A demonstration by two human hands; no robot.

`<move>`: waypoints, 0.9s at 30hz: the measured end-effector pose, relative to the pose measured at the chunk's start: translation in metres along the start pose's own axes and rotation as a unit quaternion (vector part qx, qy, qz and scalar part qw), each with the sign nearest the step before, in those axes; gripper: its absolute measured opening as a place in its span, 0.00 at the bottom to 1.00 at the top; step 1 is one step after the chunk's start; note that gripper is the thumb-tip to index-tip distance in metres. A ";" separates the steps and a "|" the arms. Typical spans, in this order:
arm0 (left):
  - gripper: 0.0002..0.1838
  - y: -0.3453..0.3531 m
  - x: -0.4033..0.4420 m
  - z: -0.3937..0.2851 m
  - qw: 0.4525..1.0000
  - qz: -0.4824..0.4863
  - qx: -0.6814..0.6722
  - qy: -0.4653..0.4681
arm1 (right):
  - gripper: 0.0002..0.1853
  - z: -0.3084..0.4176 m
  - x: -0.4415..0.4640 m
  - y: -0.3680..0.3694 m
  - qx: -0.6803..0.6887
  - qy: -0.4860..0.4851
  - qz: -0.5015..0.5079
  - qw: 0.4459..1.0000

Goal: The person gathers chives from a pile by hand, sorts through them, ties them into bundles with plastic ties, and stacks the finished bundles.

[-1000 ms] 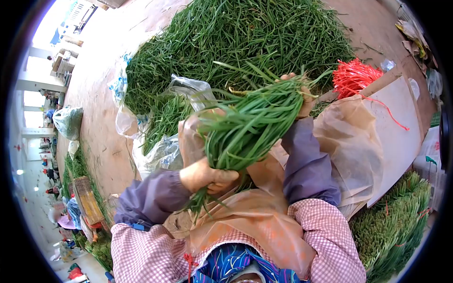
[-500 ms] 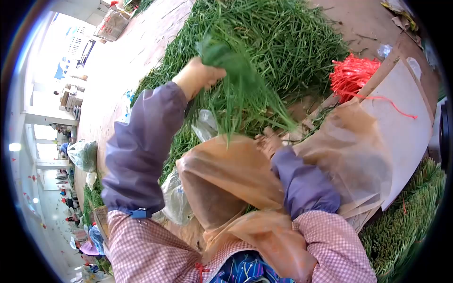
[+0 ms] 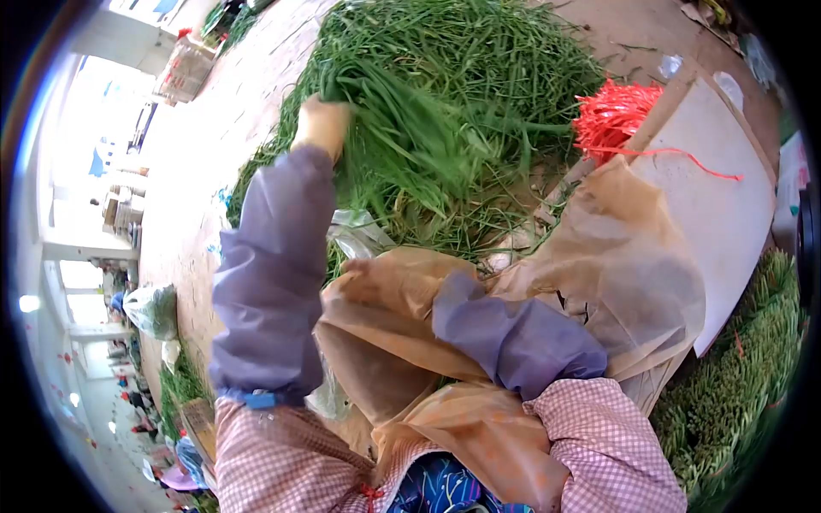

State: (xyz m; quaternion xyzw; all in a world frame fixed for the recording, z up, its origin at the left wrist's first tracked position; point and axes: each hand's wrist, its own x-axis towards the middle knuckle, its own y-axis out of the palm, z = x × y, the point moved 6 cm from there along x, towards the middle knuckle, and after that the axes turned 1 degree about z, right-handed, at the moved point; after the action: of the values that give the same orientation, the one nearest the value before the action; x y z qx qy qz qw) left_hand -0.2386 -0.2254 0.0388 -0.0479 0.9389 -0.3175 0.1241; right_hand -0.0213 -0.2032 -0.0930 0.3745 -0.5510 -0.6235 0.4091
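My left hand point(image 3: 323, 126) is closed around the end of a bunch of long green leafy stalks point(image 3: 402, 120), raised over a big loose heap of the same greens point(image 3: 479, 51). The bunch is smeared by motion and fans out to the right. My right arm, in a purple sleeve point(image 3: 513, 329), reaches across my lap. Its hand lies at the tan translucent apron point(image 3: 368, 329) over my knee and blends with the cloth, so its fingers cannot be made out.
A bundle of red plastic ties point(image 3: 616, 120) lies at the edge of a white board point(image 3: 701, 154) on my right. Tied green bundles point(image 3: 735, 393) are stacked beyond it. A clear plastic bag point(image 3: 357, 232) lies by my knee. A filled bag point(image 3: 152, 309) stands farther left.
My left hand has moved up and left with the bunch, whose loose ends swung away from my lap. My right hand has moved left from the stalk tips onto the apron.
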 end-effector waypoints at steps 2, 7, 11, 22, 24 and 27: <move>0.19 0.018 -0.025 -0.012 0.946 0.061 0.260 0.184 | 0.34 -0.010 0.002 0.002 -0.013 -0.117 0.126 0.985; 0.27 -0.013 -0.067 -0.019 0.969 -0.016 0.132 0.207 | 0.41 0.005 -0.009 0.032 0.103 -0.222 0.205 0.948; 0.33 -0.028 -0.162 0.026 0.944 0.007 0.201 0.260 | 0.42 0.039 -0.030 0.044 0.139 -0.309 0.218 0.915; 0.46 -0.104 -0.327 0.142 0.962 0.076 0.226 0.135 | 0.29 0.030 -0.036 -0.016 0.121 -0.275 -0.166 0.939; 0.46 -0.112 -0.338 0.157 0.970 0.083 0.201 0.110 | 0.22 0.054 -0.005 -0.051 0.024 -0.354 -0.124 0.927; 0.45 -0.118 -0.351 0.207 0.991 0.079 0.088 0.058 | 0.13 0.068 -0.016 -0.038 0.002 -0.335 -0.186 0.924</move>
State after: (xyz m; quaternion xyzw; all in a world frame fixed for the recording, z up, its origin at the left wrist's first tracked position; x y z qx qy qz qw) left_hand 0.1554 -0.3809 0.0225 0.0559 0.9136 -0.3908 0.0978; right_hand -0.0815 -0.1607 -0.1227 0.2404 -0.5778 -0.7762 0.0765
